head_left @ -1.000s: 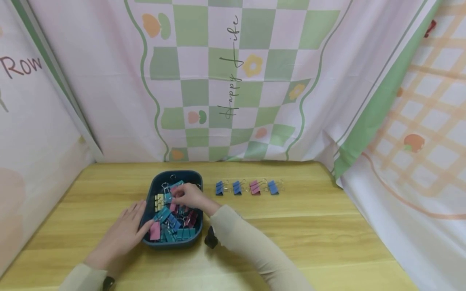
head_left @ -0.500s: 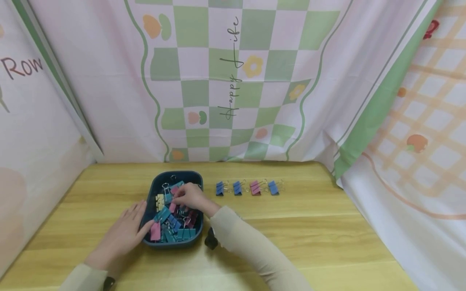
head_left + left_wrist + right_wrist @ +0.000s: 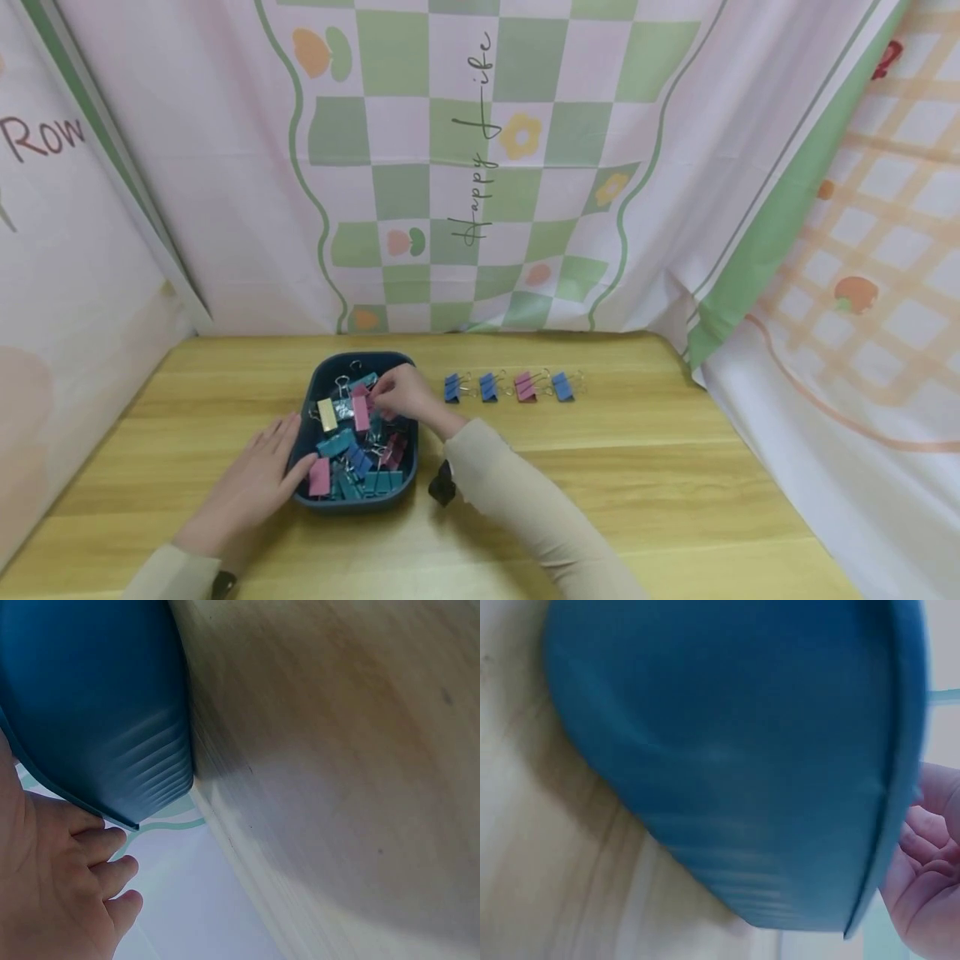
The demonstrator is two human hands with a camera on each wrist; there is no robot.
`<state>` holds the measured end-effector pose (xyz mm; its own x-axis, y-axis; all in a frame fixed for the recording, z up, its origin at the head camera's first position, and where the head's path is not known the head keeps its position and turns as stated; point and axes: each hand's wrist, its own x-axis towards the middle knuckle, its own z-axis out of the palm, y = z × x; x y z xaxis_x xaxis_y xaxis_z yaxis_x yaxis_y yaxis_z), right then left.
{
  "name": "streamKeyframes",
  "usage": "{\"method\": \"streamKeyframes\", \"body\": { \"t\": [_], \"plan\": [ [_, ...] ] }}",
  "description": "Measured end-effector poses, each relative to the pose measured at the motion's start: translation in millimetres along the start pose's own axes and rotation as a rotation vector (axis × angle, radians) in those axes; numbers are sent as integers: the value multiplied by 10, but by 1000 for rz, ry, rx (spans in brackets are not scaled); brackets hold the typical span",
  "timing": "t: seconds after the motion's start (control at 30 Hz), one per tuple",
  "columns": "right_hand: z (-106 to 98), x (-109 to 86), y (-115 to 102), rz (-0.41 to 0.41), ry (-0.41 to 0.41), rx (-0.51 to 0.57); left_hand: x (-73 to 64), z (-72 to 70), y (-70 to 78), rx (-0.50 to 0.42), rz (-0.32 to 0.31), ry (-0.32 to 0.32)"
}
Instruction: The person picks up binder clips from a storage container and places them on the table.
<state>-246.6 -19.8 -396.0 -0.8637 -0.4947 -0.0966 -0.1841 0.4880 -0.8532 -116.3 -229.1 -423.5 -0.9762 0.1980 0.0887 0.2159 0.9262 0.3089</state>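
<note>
In the head view my right hand (image 3: 408, 393) is over the upper right part of a dark blue bin (image 3: 303, 454), its thumb and fingers pinching a pink binder clip (image 3: 361, 413). The bin's wall (image 3: 727, 750) hides the fingertips and the clip in the right wrist view. My left hand (image 3: 258, 471) lies against the bin's left side with its fingers straight, the thumb over the rim near another pink binder clip (image 3: 319, 477). Teal, blue, dark red and pale yellow binder clips (image 3: 327, 415) fill the bin.
Right of the bin, a row of binder clips stands on the wooden table (image 3: 637, 483): blue ones (image 3: 489, 387) and a pink one (image 3: 526, 387). A patterned curtain (image 3: 480, 167) hangs behind the table, with more cloth at both sides.
My right hand has risen slightly and shifted right, bringing the pink binder clip up from among the others. The pale yellow clip beside it has turned. My left hand has stayed put.
</note>
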Motion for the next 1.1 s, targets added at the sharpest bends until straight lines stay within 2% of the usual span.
{"method": "streamKeyframes", "body": {
  "t": [0.27, 0.53, 0.77, 1.1],
  "plan": [
    [-221, -46, 46, 0, 27, 73, -5, -6, 3, 4, 10, 6],
    [-494, -63, 136, 8, 62, 287, -1, 7, -5, 6, 12, 5],
    [-784, -104, 217, -17, 143, 323, 2, 12, -6, 14, 13, 4],
    [-1206, -196, 333, -1, 251, 392, 0, 13, -8, 18, 13, 4]
  ]
}}
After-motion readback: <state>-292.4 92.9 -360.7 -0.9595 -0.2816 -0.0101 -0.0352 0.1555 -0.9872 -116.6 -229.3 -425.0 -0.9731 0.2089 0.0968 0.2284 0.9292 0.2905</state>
